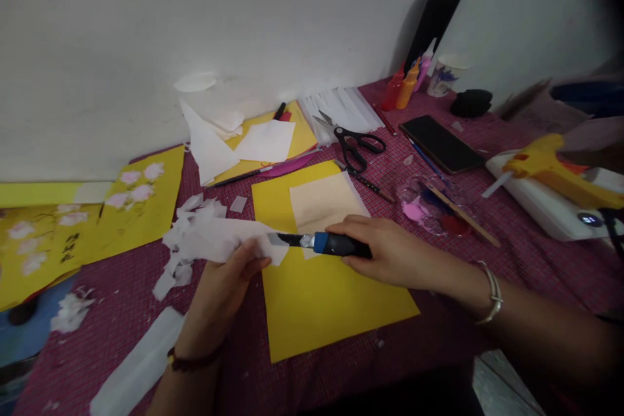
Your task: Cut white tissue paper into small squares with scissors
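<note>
My left hand (234, 279) pinches a strip of thin white paper (224, 238) near its right end. In my right hand (375, 250) is a blue and black utility knife (336, 244), held level with its blade pointing left and meeting the paper. Whether the blade cuts in or only touches, I cannot tell. Below both hands lies a yellow sheet (336, 312), with a cream sheet of paper (319, 205) on its upper part. A heap of small white paper pieces (178, 240) sits just left of the strip.
Black-handled scissors (351, 140) lie behind the yellow sheet. To the right are a paint palette (424, 208), a phone (443, 143) and a yellow glue gun (556, 169). Yellow sheets with pink flowers (141, 192) lie left. A folded white paper strip (141, 361) rests front left.
</note>
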